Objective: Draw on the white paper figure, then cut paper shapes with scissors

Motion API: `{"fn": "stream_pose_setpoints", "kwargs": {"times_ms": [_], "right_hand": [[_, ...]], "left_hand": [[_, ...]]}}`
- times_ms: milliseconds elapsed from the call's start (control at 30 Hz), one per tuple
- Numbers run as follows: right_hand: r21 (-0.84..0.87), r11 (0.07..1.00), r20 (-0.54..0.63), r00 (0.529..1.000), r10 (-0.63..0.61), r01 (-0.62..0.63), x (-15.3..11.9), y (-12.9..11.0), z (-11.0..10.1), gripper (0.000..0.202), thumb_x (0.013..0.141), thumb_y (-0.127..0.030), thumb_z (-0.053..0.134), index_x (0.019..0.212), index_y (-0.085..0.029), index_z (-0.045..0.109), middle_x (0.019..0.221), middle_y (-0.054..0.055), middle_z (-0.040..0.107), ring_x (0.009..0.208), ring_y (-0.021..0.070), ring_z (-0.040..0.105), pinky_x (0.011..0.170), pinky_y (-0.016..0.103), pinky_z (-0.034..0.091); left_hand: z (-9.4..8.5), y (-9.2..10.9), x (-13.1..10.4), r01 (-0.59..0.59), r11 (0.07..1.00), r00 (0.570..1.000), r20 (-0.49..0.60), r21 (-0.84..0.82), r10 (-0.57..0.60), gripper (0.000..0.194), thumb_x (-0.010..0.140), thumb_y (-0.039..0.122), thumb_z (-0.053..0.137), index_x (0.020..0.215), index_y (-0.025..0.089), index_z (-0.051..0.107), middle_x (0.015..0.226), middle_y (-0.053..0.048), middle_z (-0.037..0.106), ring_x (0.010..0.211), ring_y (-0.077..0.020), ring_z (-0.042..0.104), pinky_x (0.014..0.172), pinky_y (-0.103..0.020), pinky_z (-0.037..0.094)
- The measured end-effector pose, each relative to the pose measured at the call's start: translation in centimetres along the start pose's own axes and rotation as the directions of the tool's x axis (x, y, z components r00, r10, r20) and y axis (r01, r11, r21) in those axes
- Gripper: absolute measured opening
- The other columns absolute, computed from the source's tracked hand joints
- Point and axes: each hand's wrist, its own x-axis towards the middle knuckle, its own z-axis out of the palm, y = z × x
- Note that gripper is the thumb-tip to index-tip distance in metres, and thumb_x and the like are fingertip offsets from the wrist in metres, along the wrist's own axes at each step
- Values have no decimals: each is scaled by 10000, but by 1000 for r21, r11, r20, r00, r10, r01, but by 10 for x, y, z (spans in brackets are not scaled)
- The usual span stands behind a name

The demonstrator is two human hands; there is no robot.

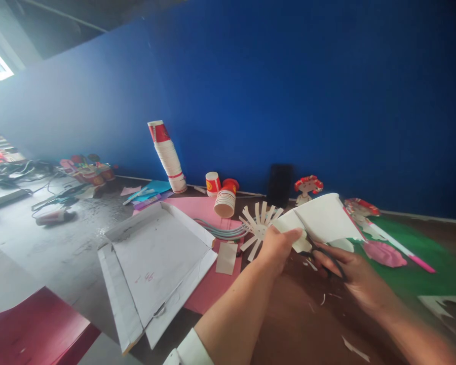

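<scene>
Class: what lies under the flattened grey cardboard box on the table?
A pink paper sheet shows under the right edge of the flattened grey cardboard box, on the table. How far the sheet runs beneath is hidden by the box.

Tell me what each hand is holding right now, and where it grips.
Left hand pinches the white paper cup at its near edge; right hand holds black scissors by the handles.

Table (61, 253), flattened box (155, 263), cups (167, 154)
</scene>
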Motion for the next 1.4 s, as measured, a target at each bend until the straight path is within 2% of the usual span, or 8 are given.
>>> {"fn": "stream_pose_setpoints", "kwargs": {"times_ms": [267,400,533,667,900,1067,1200,1400], "right_hand": [[18,999,80,996,27,-29,8,10,-6,530,803,-711,733,1047,-267,888,661,21,684,633,202,606,533,268,475],[8,1000,116,993,10,-11,12,12,-7,591,802,-759,703,984,-226,884,655,35,701,624,206,620,544,278,498],[1,1000,107,994,10,-10,11,10,-7,587,790,-767,708,948,-229,883,671,39,714,632,209,628,553,276,506],[-7,998,115,992,58,-58,9,12,-8,594,811,-740,714,1085,-239,876,675,29,699,635,200,612,526,259,490],[1,999,111,993,37,-37,11,15,-9,527,806,-725,729,945,-240,882,648,17,662,614,187,595,518,256,458],[-15,999,135,990,30,-28,10,12,-10,540,815,-709,728,1082,-268,887,668,13,686,633,202,621,559,275,489],[-29,999,104,994,41,-38,10,12,-9,568,823,-702,718,1142,-261,879,650,13,676,621,201,602,545,278,464],[0,999,84,995,52,-53,9,3,-7,539,741,-679,765,1044,-256,903,623,15,672,632,204,592,578,280,469]], "left_hand": [[-3,0,1,-2,1000,1000,15,1,2,394,610,327,888,911,119,741,789,-73,715,718,-195,640,707,-320,509],[-3,0,0,11,1000,1000,4,5,-11,394,621,333,892,916,115,750,783,-78,720,699,-198,640,705,-330,513],[-4,0,0,-4,1000,1000,19,-2,4,411,616,345,909,924,129,745,793,-71,712,717,-201,638,746,-347,521],[-3,0,0,-16,1000,1000,21,-3,16,424,606,347,910,923,128,735,791,-65,706,711,-191,631,741,-339,516],[-3,-1,2,-4,1000,1000,6,14,4,451,590,354,904,938,117,744,829,-83,713,744,-204,635,738,-336,507],[-4,-2,1,-12,1000,1000,10,-2,12,443,580,349,917,919,124,743,806,-74,710,724,-200,634,723,-332,509],[-3,0,0,7,1000,1000,8,-4,-7,434,581,347,921,897,117,733,770,-66,705,697,-190,635,696,-320,504],[-2,0,0,3,1000,1000,1,-18,-3,400,591,334,897,885,121,729,762,-62,701,688,-187,626,696,-319,489]]}}
